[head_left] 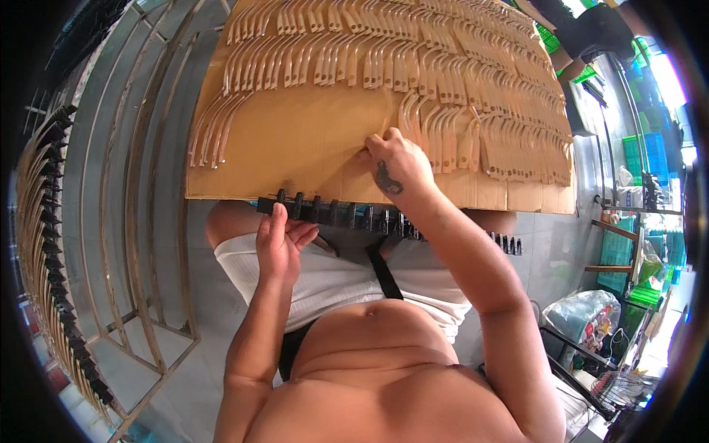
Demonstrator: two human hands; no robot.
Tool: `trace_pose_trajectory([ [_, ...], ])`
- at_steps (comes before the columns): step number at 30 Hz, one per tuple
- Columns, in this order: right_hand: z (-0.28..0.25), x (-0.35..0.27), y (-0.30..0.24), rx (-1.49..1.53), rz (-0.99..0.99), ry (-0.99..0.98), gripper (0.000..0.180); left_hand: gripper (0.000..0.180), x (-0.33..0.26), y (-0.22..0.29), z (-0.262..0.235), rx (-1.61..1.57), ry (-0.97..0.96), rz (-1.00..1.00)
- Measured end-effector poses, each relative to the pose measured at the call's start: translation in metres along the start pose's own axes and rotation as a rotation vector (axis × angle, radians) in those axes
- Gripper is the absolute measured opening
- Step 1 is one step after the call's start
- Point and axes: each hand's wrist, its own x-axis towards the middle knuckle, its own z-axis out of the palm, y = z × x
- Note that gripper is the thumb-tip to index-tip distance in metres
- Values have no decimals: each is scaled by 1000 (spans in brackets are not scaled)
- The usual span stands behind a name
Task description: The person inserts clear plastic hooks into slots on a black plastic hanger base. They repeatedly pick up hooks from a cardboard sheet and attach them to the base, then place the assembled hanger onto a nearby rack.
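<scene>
1. Metal rack frame (pixel 140 221) fills my left side, curved bars running floor to top; along its outer edge hangs a long row of tan curved pieces with black clips (pixel 52 244).
2. Cardboard sheet (pixel 310 140) lies flat in front of me over my lap, serving as my desk; its near edge sits just above the black strip.
3. Tan curved pieces (pixel 443 81) cover the far and right parts of the cardboard in overlapping rows; a few lie apart at the left edge (pixel 210 133). The middle-left patch of cardboard is bare.
4. Black clip strip (pixel 354 218) runs along the near edge of the cardboard, across my lap from left to right, clips standing up in a row.
5. My right hand (pixel 395 166) rests on the cardboard, fingers (pixel 373 144) curled down at the near end of a row of tan pieces. They touch or pinch something there; I cannot tell if a piece is actually gripped.
6. My left hand (pixel 281 247) is at the left end of the strip, thumb up against a clip, fingers (pixel 303 235) loosely half open under the strip, steadying it rather than clamped shut.
7. Far right: green crates (pixel 635 155) and a bagged bundle (pixel 583 314), well apart from my hands.
</scene>
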Motion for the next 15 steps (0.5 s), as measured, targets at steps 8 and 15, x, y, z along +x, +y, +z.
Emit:
trace_pose_trajectory([
  [8, -5, 5, 3, 107, -46, -66, 19, 41, 15, -10, -20, -32, 61, -78],
  [15, -3, 18, -40, 592, -48, -82, 15, 41, 17, -1, -22, -10, -3, -61],
])
